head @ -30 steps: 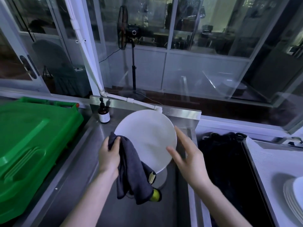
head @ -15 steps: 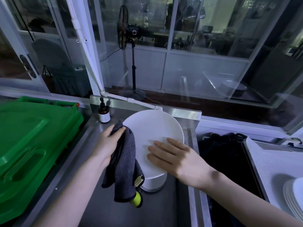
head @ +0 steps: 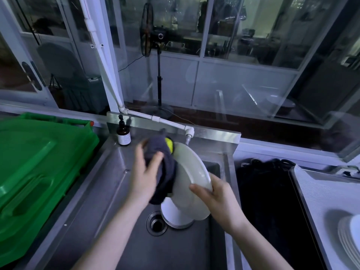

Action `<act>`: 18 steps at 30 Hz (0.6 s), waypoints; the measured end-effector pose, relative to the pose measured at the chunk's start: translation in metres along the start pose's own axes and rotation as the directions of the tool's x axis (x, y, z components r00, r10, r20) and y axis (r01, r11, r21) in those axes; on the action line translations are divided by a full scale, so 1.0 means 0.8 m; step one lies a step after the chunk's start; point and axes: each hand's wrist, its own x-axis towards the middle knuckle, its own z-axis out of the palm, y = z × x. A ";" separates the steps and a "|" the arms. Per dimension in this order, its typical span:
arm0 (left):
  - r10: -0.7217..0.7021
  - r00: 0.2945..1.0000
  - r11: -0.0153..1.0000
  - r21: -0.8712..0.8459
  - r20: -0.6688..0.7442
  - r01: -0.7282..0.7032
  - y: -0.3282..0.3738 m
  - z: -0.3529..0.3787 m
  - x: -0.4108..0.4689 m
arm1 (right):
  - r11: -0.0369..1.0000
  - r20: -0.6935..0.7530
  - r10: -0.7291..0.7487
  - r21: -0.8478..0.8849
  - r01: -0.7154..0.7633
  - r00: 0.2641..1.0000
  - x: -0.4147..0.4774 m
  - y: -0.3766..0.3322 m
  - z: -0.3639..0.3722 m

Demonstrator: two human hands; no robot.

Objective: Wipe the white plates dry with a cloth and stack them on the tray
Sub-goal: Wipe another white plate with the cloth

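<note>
The round white ceramic plate [head: 191, 176] is what I am drying. It hangs tilted on edge above the stainless steel sink [head: 185, 250], over a short stack of white plates [head: 175, 217] lying in the basin beside the round drain [head: 156, 224]. My right hand [head: 216, 199] grips its lower rim, thumb hooked over onto the face I can see, so the plate rises from that hand and leans toward the upper left. My left hand [head: 145, 172] has its fingers spread and presses the dark grey cloth [head: 164, 172], with its yellow-green tag [head: 169, 146], against the left side of the plate. That hand is blurred, so I cannot tell whether a fold is also pinched. I judge this to be the wiping step, with this plate not yet stacked. As I see it, the next move calls for rubbing across the face and rim and turning the plate in my right hand to reach the other side. Then I would carry it right, over the black heap [head: 268, 191], to the white-lined metal tray [head: 319, 191], where a stack of dried white plates [head: 348, 238] lies at the edge of view. On the steel tabletop [head: 116, 172] to my left stands a brown pump bottle [head: 123, 133], with a big green plastic lid [head: 39, 162] beyond it.
</note>
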 end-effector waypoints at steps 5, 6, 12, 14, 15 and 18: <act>0.283 0.814 0.833 0.290 0.508 -0.471 0.010 0.021 -0.023 | 0.979 -0.014 -0.004 0.203 0.007 1.000 0.013 -0.010 -0.001; 0.323 0.776 0.806 0.271 0.542 -0.526 0.011 0.026 -0.025 | 0.974 -0.023 -0.009 0.225 0.014 1.000 0.015 -0.012 -0.005; 0.253 0.840 0.853 0.300 0.480 -0.428 0.004 0.026 -0.001 | 0.979 0.045 -0.023 0.203 0.013 0.999 0.014 -0.009 -0.013; 0.196 0.907 0.870 0.361 0.372 -0.336 0.000 0.020 0.008 | 0.967 0.060 -0.009 0.254 -0.007 0.998 0.010 -0.008 -0.015; 0.228 0.890 0.848 0.368 0.395 -0.381 0.000 0.019 0.005 | 0.955 0.052 0.002 0.296 -0.018 0.999 0.010 -0.007 -0.016; 0.364 0.705 0.764 0.238 0.609 -0.600 -0.003 0.030 -0.016 | 0.936 0.002 0.036 0.351 -0.034 0.999 0.019 -0.006 -0.019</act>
